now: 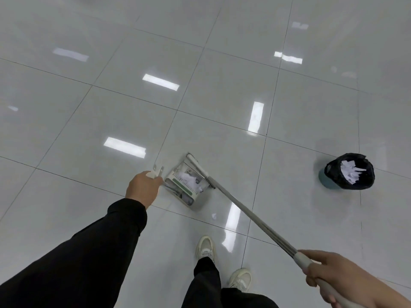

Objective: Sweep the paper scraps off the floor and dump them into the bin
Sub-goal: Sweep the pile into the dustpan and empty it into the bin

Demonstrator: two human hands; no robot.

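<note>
Left hand (143,187) curled around the top of the dustpan handle (156,171), steadying the dustpan (188,185) on the tiled floor (89,121). Right hand (331,274) wrapped around the grip end of the broom pole (246,212); broom head (196,166) sits at the far edge of the pan, apparently just at its mouth. Paper scraps (189,177) lie inside the pan; one stray scrap (214,216) rests on the floor just beside the pan, on the near side toward the shoes (205,247). Bin (348,172) with black liner stands well apart to the right and already holds white paper. Judgement: collection nearly complete, one piece outstanding. For the step in hand: keep the pan lip pressed flat to the tile so nothing slides under, bring the broom round behind the stray scrap and draw it in with a short, light stroke. Keep the pan tipped back when lifting, so the load does not spill on the way to the bin.
</note>
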